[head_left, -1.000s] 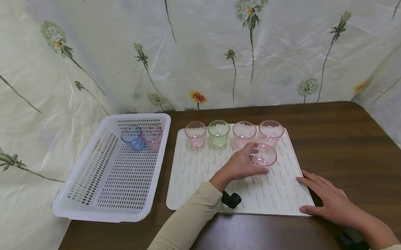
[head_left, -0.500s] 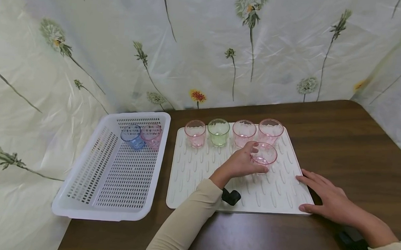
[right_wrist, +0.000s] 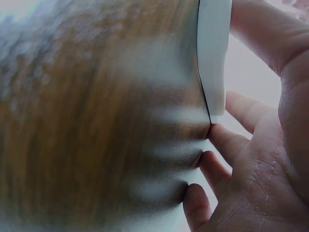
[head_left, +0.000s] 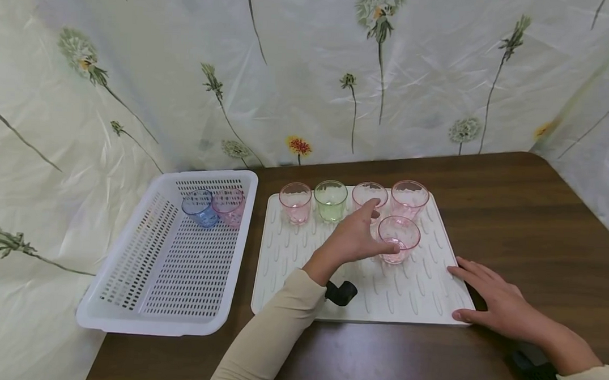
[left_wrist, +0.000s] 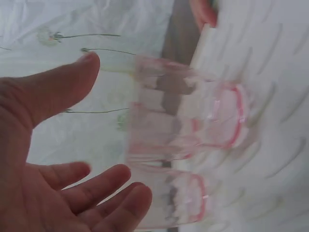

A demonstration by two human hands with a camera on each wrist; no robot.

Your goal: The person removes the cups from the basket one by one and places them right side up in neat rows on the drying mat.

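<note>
A clear pink glass [head_left: 400, 252] stands upright on the white drying mat [head_left: 300, 280], in front of the back row. My left hand [head_left: 352, 237] is at its left side, thumb and fingers spread apart around no object. In the left wrist view a gap shows between those fingers and the pink glass [left_wrist: 212, 113]. The back row holds a pink glass [head_left: 297, 208], a green glass [head_left: 331, 205] and two more pink glasses, one partly behind my left fingers. My right hand [head_left: 503, 303] rests at the mat's right edge, fingertips on the table and mat border.
A white perforated basket [head_left: 100, 317] stands left of the mat, with a blue glass [head_left: 201, 211] and a pink glass [head_left: 230, 209] at its back right. The dark wooden table [head_left: 512, 216] extends to the right. Flower-print sheeting [head_left: 300, 59] hangs behind.
My left hand has let go of the front pink glass and drawn back to the left, its fingers opening. The glass stays on the mat. My right hand has not moved.
</note>
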